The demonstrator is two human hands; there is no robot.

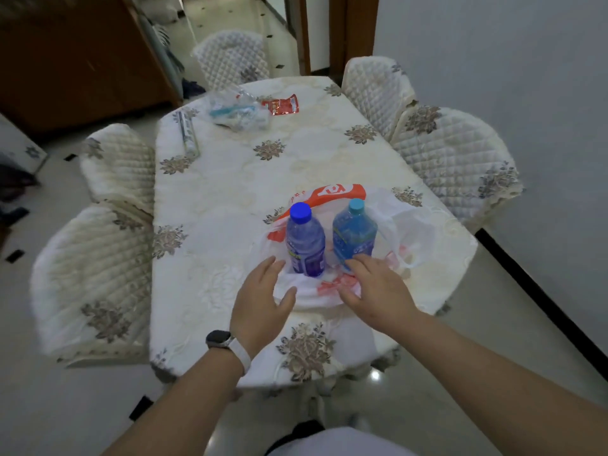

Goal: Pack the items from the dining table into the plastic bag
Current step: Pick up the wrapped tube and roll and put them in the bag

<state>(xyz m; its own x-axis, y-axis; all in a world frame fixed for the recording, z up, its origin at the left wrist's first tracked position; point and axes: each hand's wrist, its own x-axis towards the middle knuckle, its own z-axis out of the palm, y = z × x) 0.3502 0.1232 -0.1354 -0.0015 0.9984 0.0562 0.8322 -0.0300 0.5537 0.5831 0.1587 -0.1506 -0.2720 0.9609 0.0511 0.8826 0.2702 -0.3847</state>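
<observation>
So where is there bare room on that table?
The widest bare stretch of tablecloth lies mid-table, between the plastic bag and the far long box, clear packet and red sachet. The near-left strip beside the left hand is free too. Crowded: the bag, with purple bottle, blue bottle and right hand.

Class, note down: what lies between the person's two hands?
In the head view, the crumpled near edge of the plastic bag lies between the left hand and right hand.
</observation>
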